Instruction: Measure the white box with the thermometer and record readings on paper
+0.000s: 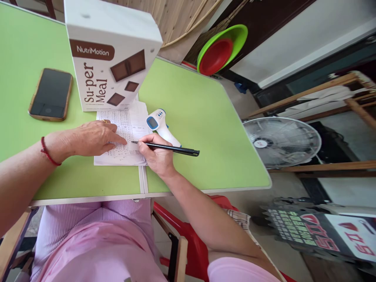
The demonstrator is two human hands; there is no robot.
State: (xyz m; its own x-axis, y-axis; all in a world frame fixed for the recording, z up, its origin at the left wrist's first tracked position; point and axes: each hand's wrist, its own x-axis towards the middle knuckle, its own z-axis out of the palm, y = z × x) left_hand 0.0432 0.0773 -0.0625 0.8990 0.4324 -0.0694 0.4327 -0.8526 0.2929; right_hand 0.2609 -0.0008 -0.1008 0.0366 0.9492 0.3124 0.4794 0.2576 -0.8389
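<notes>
My right hand (158,156) grips a black pen (173,148), its tip at the written lines of a paper sheet (129,158). Across the same paper lies my left hand (91,137), index finger stretched out and pointing close to the pen tip, the other fingers loosely bent; it holds nothing. Dense handwriting covers the sheet, too small to read. Just beyond my right hand lies a white and blue infrared thermometer (160,125), partly covered by that hand. A white NutriMotion box (102,58) stands upright at the paper's far edge.
A smartphone (51,94) in a brown case lies left on the green folding table (205,117). Beyond its right side are a standing fan (282,141), a green basin (241,37) and a red basin (216,56). A red stool (190,243) is below the near edge.
</notes>
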